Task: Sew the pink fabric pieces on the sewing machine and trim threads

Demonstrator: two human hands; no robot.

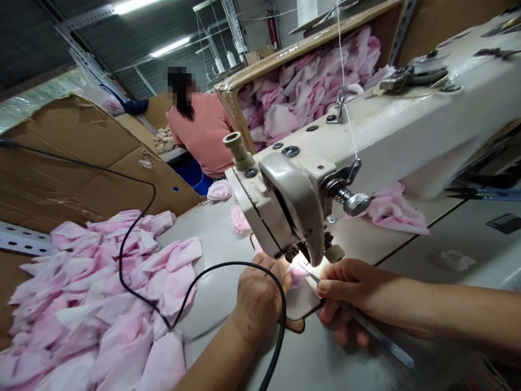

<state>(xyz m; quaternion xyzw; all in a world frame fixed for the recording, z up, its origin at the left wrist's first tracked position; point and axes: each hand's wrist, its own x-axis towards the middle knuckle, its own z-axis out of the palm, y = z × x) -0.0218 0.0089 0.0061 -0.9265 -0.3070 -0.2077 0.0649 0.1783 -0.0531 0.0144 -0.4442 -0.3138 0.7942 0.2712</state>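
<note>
My left hand (260, 293) is at the needle area of a sewing machine (291, 201), its fingers bent and pressed on a small pink cloth piece (297, 276). Part of that cloth is hidden by the fingers and the machine head. From the right, my right hand (345, 296) grips a slim awl-like tool (378, 336) with a pale handle. Its thin metal tip points at the lit spot by the presser foot, close to the cloth. White thread (348, 125) runs down to the tension knob (356, 203).
A heap of pink cloth pieces (109, 304) covers the table's left side. A black cable (280, 320) loops across my left wrist. More pink cloth (396, 209) lies behind the needle area, near blue-handled scissors (488, 194). A person (203, 127) sits beyond, beside a full cloth bin (309, 87).
</note>
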